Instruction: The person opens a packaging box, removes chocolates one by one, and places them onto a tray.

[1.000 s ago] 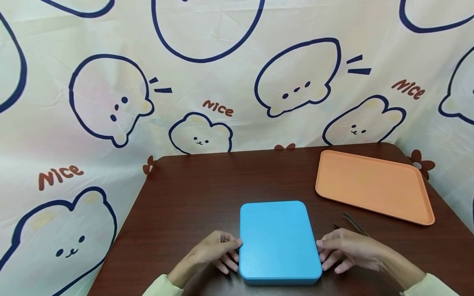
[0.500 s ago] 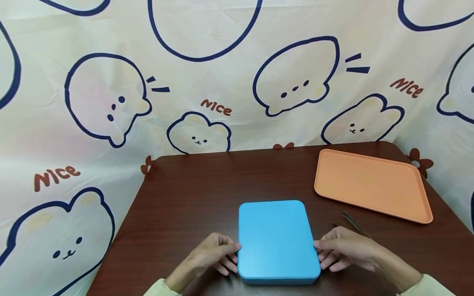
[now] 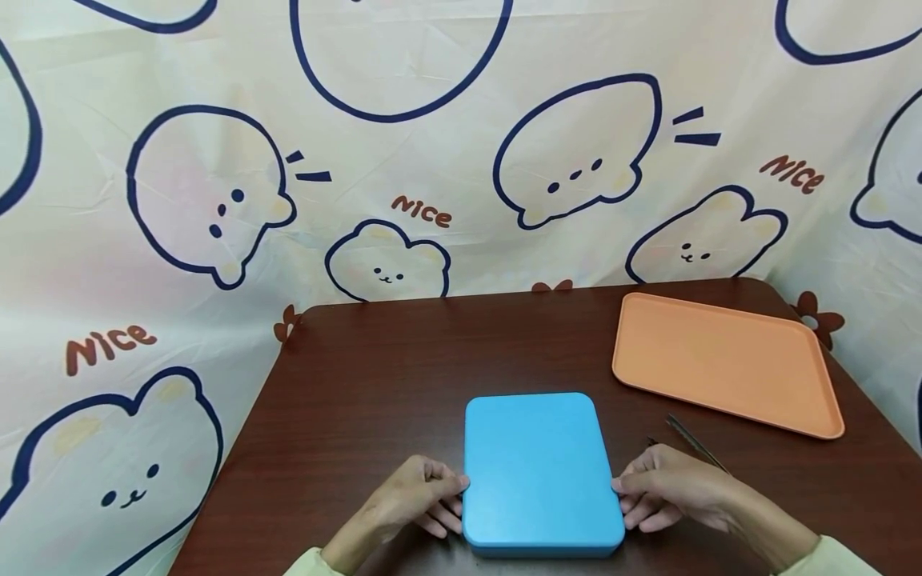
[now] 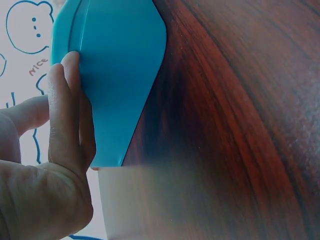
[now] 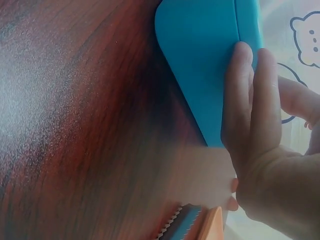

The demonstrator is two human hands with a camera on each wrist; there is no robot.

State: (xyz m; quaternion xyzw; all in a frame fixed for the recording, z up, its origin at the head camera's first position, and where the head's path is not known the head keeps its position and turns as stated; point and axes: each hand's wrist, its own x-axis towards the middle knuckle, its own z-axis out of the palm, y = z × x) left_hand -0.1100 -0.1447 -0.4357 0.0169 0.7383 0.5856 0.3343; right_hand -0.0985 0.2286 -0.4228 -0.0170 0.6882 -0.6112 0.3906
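A light blue rectangular box (image 3: 543, 472) with rounded corners lies flat at the front of the table, its lid down. A seam runs along its side in both wrist views. My left hand (image 3: 421, 496) touches the box's left side, thumb tip at the top edge. Mirroring it, my right hand (image 3: 673, 488) touches the right side. In the left wrist view, nearly straight fingers (image 4: 65, 110) lie along the box wall (image 4: 120, 65), tips near the seam. The right wrist view has similarly extended fingers (image 5: 252, 100) against the opposite wall (image 5: 200, 60). The box's inside is hidden.
An orange tray (image 3: 727, 364) lies at the back right of the dark brown table (image 3: 374, 384). Behind my right hand is a thin dark strip (image 3: 691, 440), toothed along its edge (image 5: 182, 222) and partly hidden. A printed cloth (image 3: 461, 160) hangs behind the table.
Both hands keep their places at the box's sides, and the box stays put. Only a slight shift of the whole head view shows.
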